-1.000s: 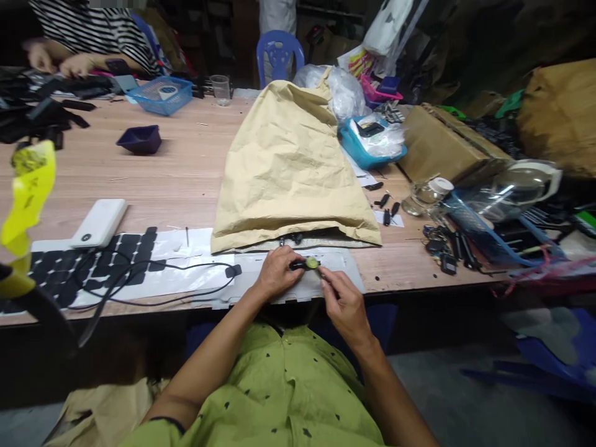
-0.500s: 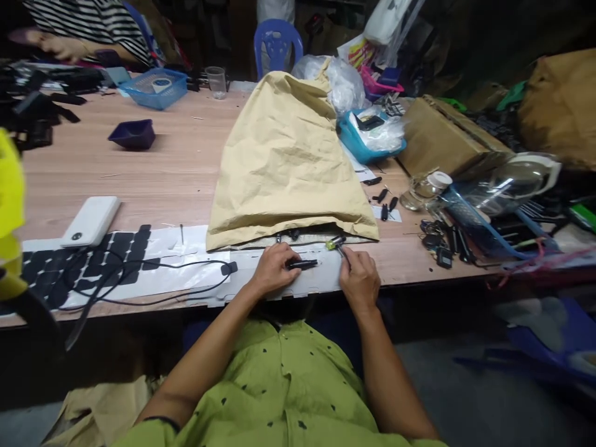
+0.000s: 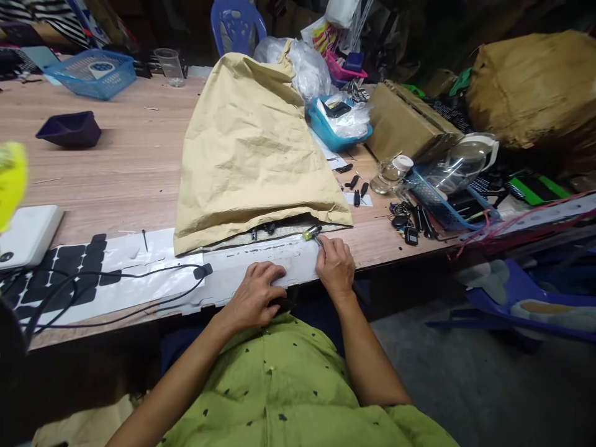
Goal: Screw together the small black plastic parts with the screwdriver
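Note:
My right hand (image 3: 334, 266) is closed on a small screwdriver with a yellow-green handle (image 3: 311, 233), its handle pointing toward the opening of a big tan paper sack (image 3: 251, 149). My left hand (image 3: 255, 295) lies at the table's front edge on a white sheet (image 3: 261, 264), fingers curled down over a small dark part that is mostly hidden. Both hands sit close together just in front of the sack's mouth, where a few small black parts (image 3: 261, 230) show.
A black cable (image 3: 116, 282) runs over a white sheet with black square pads (image 3: 69, 273) on the left, beside a white power bank (image 3: 25, 234). A dark blue tray (image 3: 69, 129), blue basket (image 3: 93, 73) and plastic cup (image 3: 170, 65) stand farther back. Cardboard box (image 3: 410, 121), black small parts (image 3: 410, 223) and clutter fill the right.
The view has swung right. My left hand has slid from the white sheet back to the table edge with the dark part. My right hand kept the screwdriver near the sack's mouth.

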The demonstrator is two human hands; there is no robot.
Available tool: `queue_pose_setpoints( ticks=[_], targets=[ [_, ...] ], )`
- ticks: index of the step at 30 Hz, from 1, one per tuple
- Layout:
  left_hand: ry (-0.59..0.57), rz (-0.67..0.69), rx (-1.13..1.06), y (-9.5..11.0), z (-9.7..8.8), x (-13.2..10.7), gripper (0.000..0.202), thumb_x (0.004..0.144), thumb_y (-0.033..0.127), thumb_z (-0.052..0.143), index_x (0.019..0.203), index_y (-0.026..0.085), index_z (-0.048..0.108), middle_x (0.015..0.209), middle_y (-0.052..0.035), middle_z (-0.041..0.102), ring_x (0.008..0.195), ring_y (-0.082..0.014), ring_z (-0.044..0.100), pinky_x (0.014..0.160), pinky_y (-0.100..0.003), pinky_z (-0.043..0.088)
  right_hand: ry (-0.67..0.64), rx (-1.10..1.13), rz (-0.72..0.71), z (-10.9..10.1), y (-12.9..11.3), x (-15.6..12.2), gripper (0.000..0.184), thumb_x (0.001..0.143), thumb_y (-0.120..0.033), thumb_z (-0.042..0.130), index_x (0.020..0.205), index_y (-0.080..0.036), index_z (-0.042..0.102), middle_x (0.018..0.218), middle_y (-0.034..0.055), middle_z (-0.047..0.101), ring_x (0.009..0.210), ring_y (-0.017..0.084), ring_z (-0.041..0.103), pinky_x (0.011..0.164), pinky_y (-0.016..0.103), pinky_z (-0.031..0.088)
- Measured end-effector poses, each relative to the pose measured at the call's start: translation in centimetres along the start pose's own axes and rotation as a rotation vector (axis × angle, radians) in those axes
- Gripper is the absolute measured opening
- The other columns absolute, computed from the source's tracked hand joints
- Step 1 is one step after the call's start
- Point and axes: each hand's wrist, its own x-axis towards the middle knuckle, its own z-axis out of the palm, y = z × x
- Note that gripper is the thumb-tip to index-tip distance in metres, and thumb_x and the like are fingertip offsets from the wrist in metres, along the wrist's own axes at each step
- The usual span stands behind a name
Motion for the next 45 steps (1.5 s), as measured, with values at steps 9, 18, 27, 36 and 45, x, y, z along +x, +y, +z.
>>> queue_pose_setpoints(
  ticks=[9, 18, 27, 36, 45],
  targets=[
    [0.234, -0.136, -0.016, -1.1, -0.5, 2.0, 0.014, 0.085, 0.031, 0.067, 0.096, 0.022, 0.069, 0.108, -0.0085, 0.068, 0.101, -0.0254, 0.060, 0.089, -0.039, 0.049, 0.053, -0.030, -0.026, 0.3, -0.1, 0.0, 0.031, 0.093, -0.012, 0.051, 0.117, -0.020, 0.070, 0.089, 0.0070, 0.062, 0.081, 0.023, 0.051, 0.071, 0.032, 0.038],
    [0.200, -0.648, 0.363, -3.0, -3.1, 10.8, 0.021, 0.092, 0.035, 0.063, 0.096, 0.018, 0.074, 0.107, -0.0123, 0.065, 0.105, -0.0292, 0.058, 0.081, -0.038, 0.048, 0.137, 0.000, -0.071, 0.8, 0.4, -0.1, 0.028, 0.092, -0.012, 0.051, 0.112, -0.021, 0.070, 0.085, 0.0060, 0.062, 0.078, 0.022, 0.051, 0.071, 0.032, 0.038],
    [0.289, -0.524, 0.262, -3.6, -2.7, 8.3, 0.012, 0.088, 0.029, 0.068, 0.090, 0.020, 0.075, 0.096, -0.0082, 0.063, 0.095, -0.0257, 0.059, 0.080, -0.037, 0.047, 0.176, 0.020, -0.090, 1.2, 0.6, -0.2, 0.028, 0.091, -0.012, 0.051, 0.110, -0.021, 0.069, 0.084, 0.0062, 0.062, 0.077, 0.022, 0.052, 0.070, 0.033, 0.041],
    [0.197, -0.278, -0.002, -4.3, -0.7, 4.0, 0.013, 0.082, 0.025, 0.072, 0.095, 0.023, 0.075, 0.088, -0.0030, 0.064, 0.084, -0.0202, 0.061, 0.077, -0.032, 0.048, 0.118, 0.105, -0.050, 1.5, 1.1, -0.3, 0.032, 0.092, -0.014, 0.049, 0.114, -0.022, 0.070, 0.088, 0.0080, 0.063, 0.079, 0.023, 0.054, 0.071, 0.034, 0.043],
    [0.268, -0.255, -0.120, -5.3, 0.1, 3.6, 0.019, 0.081, 0.026, 0.073, 0.099, 0.022, 0.074, 0.088, -0.0031, 0.065, 0.086, -0.0212, 0.061, 0.081, -0.034, 0.049, 0.091, 0.457, 0.034, -0.2, 1.3, -0.4, 0.032, 0.095, -0.022, 0.048, 0.113, -0.023, 0.074, 0.096, 0.0086, 0.073, 0.089, 0.023, 0.067, 0.079, 0.035, 0.055]
  ],
)
